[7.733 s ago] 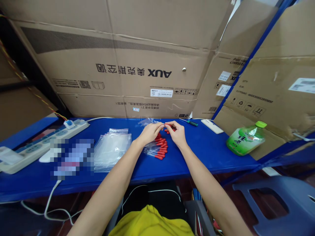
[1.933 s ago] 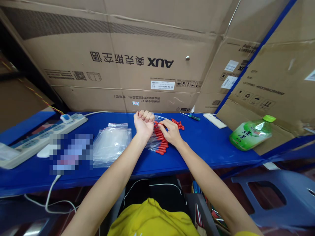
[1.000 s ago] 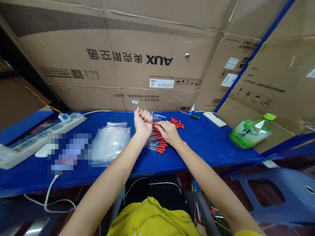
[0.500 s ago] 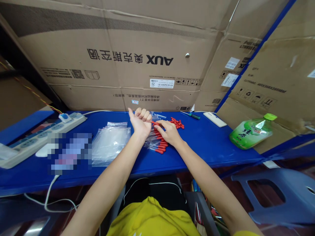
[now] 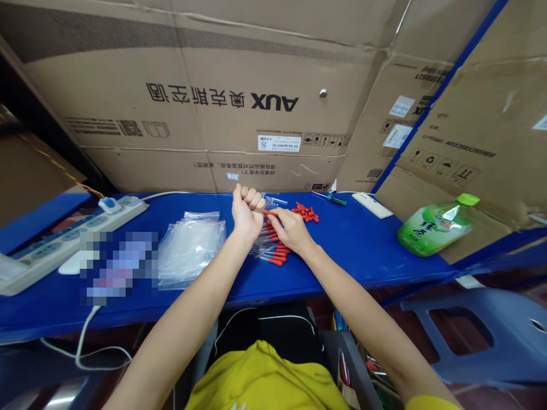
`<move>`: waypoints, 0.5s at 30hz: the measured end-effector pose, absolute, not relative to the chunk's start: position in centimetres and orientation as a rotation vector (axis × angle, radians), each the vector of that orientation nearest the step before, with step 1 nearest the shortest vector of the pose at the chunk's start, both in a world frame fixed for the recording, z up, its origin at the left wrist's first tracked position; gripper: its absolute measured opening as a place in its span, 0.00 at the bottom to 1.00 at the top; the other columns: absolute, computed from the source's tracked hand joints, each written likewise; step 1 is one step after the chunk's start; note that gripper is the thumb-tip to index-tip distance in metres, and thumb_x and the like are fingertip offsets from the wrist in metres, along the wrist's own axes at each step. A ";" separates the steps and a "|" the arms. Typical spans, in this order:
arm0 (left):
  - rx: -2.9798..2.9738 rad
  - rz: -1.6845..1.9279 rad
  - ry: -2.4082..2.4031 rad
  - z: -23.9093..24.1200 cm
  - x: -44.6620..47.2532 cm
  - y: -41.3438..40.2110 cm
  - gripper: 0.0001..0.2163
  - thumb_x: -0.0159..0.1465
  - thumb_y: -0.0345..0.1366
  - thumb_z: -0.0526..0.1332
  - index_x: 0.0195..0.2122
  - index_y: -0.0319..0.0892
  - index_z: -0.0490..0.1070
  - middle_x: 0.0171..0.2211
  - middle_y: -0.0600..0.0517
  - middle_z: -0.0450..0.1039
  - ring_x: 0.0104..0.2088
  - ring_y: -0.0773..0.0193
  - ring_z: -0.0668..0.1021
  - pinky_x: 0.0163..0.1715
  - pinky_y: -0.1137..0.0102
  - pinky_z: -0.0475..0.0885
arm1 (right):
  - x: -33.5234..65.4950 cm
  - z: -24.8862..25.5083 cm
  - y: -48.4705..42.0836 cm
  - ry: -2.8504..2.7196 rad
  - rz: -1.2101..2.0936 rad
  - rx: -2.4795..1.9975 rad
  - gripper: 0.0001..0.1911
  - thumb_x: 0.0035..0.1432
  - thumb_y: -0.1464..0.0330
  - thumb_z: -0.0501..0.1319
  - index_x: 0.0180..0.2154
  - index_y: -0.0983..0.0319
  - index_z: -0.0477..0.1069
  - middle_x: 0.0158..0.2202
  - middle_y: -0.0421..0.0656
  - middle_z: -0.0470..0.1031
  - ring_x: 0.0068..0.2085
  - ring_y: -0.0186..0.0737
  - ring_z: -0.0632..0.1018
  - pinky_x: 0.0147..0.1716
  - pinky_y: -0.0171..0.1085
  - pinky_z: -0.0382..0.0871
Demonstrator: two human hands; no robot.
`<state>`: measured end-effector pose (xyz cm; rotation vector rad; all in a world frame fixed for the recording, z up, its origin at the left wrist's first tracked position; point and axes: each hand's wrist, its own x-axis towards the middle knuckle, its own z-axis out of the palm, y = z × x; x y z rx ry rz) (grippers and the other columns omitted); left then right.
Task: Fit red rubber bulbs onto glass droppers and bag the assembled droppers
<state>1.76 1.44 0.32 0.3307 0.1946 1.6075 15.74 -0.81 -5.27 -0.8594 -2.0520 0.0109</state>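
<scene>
My left hand [image 5: 248, 215] is closed in a fist, thumb up, above the blue table. A red rubber bulb [image 5: 270, 213] of a dropper sticks out of its right side; the rest of that dropper is hidden in the fist. My right hand [image 5: 293, 231] pinches the bulb from the right with thumb and fingers. Below both hands lies a pile of droppers [image 5: 278, 254] with clear tubes and red bulbs, partly covered. Several loose red bulbs [image 5: 306, 213] lie beyond my right hand. Clear tubes [image 5: 273, 200] lie behind my left hand.
Clear zip bags [image 5: 192, 250] are stacked at left, near a blurred-out device [image 5: 123, 265] and a power strip [image 5: 85, 233]. A green screwdriver [image 5: 337, 200], a white flat case [image 5: 371, 205] and a green tea bottle [image 5: 436, 228] are at right. Cardboard [image 5: 213, 131] walls the back.
My left fist has turned slightly, its thumb now drawn in closer to the fingers. The right hand still pinches the bulb; the view has shifted a little.
</scene>
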 end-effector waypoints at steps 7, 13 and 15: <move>0.344 1.619 0.258 0.5 1.8 1.2 0.24 0.77 0.40 0.52 0.25 0.44 0.42 0.17 0.61 0.39 0.15 0.73 0.46 0.13 0.74 0.48 | 15.7 -4.5 -1.2 -2.080 0.018 -0.809 0.17 0.76 0.63 0.48 0.42 0.60 0.74 0.34 0.47 0.76 0.36 0.45 0.75 0.40 0.42 0.70; 0.334 1.628 0.262 0.4 2.0 1.1 0.24 0.76 0.40 0.53 0.25 0.44 0.43 0.17 0.62 0.39 0.15 0.73 0.46 0.13 0.73 0.47 | 15.7 -4.8 -1.1 -2.081 0.007 -0.788 0.18 0.76 0.62 0.49 0.42 0.60 0.74 0.34 0.47 0.76 0.36 0.44 0.75 0.39 0.42 0.71; 0.323 1.635 0.255 0.4 2.1 1.1 0.24 0.77 0.40 0.52 0.25 0.44 0.43 0.17 0.62 0.38 0.15 0.73 0.46 0.13 0.73 0.46 | 15.7 -4.9 -1.1 -2.082 -0.002 -0.785 0.18 0.76 0.63 0.49 0.42 0.60 0.74 0.34 0.47 0.76 0.36 0.44 0.75 0.39 0.42 0.70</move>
